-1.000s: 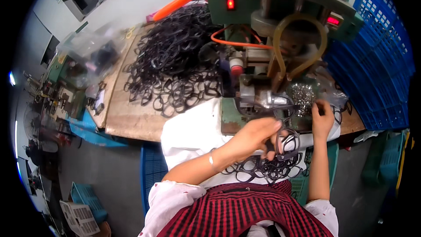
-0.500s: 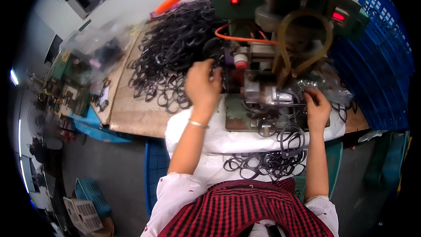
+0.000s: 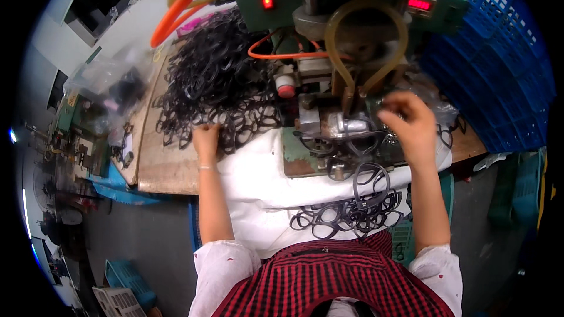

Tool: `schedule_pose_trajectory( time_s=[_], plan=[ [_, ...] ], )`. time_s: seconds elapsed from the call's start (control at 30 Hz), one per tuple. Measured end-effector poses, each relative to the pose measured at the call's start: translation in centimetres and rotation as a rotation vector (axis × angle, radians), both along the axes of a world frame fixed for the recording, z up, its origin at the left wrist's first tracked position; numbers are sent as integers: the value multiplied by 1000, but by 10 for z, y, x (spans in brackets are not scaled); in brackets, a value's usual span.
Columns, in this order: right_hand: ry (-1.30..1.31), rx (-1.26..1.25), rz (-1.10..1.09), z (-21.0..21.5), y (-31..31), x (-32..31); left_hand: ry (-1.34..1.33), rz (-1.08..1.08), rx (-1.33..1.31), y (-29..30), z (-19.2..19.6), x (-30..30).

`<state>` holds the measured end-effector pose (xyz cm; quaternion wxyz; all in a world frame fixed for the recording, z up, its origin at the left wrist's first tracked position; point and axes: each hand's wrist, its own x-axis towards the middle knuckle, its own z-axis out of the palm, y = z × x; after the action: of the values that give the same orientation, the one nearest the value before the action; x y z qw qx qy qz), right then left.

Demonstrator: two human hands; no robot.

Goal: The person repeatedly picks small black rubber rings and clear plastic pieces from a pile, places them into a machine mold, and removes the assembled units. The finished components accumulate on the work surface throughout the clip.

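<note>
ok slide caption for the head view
Left hand at a pile of dark frames, right hand by a green machine.

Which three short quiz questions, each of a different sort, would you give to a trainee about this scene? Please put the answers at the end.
1. Multiple choice: Which of these is the left grip nearest to?
A) the dark looped pieces on the wooden table
B) the blue crates
C) the orange hose

2. True or false: In the picture, the red button is to the left of the looped yellowish hose.

3. Fill in the missing word: The apron has a checked pattern of black and ____.

Key: 1 A; 2 true; 3 red.
</note>
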<state>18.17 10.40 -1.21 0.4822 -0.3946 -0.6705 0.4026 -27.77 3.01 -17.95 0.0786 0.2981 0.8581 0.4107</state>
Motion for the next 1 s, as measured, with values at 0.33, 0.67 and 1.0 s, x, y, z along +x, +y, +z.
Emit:
schedule_pose_trajectory(
  time_s=[0.33, 0.67, 1.0],
  plan=[
    [275, -332, 153, 5, 5, -25, 8, -287, 810, -28, 114, 143],
    [434, -283, 129, -8, -11, -42, -188, -773, 1120, 20, 219, 222],
    [450, -273, 141, -6, -19, -53, -206, -787, 1077, 14, 221, 223]
  ],
)
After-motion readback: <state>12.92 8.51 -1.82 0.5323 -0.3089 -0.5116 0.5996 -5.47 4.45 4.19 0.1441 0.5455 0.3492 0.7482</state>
